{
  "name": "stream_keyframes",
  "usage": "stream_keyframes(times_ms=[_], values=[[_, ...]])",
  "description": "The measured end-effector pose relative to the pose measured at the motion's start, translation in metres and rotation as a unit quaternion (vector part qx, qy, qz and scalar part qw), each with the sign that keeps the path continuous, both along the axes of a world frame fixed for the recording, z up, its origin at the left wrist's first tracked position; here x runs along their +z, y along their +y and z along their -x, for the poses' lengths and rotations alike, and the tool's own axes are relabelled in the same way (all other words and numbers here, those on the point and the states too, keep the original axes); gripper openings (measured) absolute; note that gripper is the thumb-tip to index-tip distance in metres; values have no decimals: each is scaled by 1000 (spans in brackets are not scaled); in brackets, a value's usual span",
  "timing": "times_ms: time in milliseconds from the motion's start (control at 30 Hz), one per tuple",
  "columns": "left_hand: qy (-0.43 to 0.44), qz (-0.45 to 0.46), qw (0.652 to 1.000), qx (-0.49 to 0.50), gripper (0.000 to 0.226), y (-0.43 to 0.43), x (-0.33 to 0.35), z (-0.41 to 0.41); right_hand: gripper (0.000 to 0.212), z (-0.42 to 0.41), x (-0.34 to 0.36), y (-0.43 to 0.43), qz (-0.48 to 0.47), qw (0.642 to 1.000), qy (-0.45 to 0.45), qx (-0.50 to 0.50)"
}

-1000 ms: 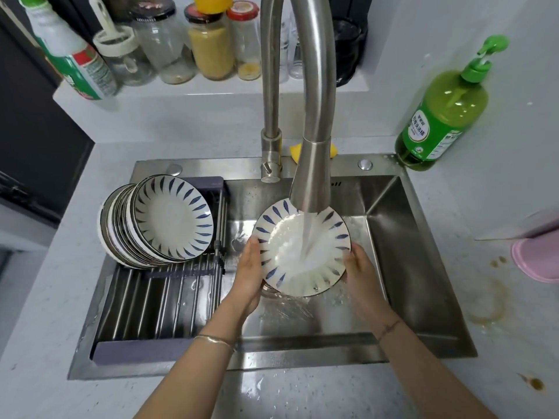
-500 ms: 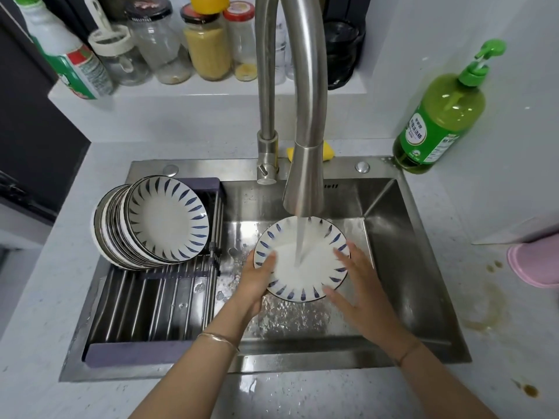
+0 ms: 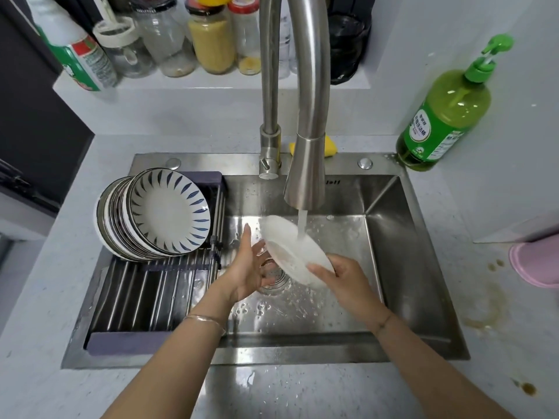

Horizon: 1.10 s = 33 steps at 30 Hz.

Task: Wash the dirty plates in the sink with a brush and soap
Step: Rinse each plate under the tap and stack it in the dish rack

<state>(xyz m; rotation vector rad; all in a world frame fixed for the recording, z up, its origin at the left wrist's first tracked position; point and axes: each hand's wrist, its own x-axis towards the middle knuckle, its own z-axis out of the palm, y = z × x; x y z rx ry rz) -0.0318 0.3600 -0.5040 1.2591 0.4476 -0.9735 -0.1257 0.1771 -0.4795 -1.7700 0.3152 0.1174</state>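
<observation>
The right hand is gripping a plate by its near rim, thumb curling over the edge, just below the faucet. The plate is tilting steeply, its plain white underside facing up, and the water running from the faucet is striking its upper part. The left hand is hovering just to the left of the plate, below and left of the faucet, with fingers straight and spread and holding nothing; whether its fingertips are touching the plate's rim cannot be told. The two hands are staying apart, with the plate between them. A bracelet is sitting on the left wrist.

Under the faucet the sink is glistening with drops, and the drain is showing below the plate. Left of the faucet a stack of plates with blue leaf marks is leaning on edge on a rack lying across the sink. Right of the faucet a green soap bottle is standing at the sink's far corner. Just behind the faucet a yellow sponge is peeking out, and farther behind it jars are lining a shelf.
</observation>
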Motion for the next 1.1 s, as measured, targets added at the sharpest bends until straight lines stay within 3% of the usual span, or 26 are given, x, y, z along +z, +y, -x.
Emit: stream_keyframes(times_ms=[100, 233, 367, 467, 567, 733, 1000, 1100], values=[[-16, -24, 999, -29, 58, 0, -6, 8, 9, -5, -6, 3, -148, 980, 74, -107], [-64, -78, 993, -58, 25, 4, -4, 15, 43, 0, -26, 0, -294, 926, 161, -175], [-90, -97, 990, -45, 38, 9, -11, 13, 37, 4, -34, 3, -382, 887, 178, -190], [-77, -144, 986, -25, 50, 13, -16, 13, 31, 10, -41, 5, -389, 879, 184, -205], [-72, -165, 983, -30, 56, 16, -21, 15, 41, 13, -47, 4, -369, 885, 188, -211], [-109, -211, 969, -71, 50, 20, -19, 19, 40, 14, -52, 4, -344, 893, 197, -212], [-210, -166, 963, -40, 39, 17, 1, 19, 30, 10, -45, 4, -334, 895, 193, -225], [-193, -138, 971, -41, 37, 16, 5, 18, 35, 7, -36, -4, -308, 913, 163, -212]])
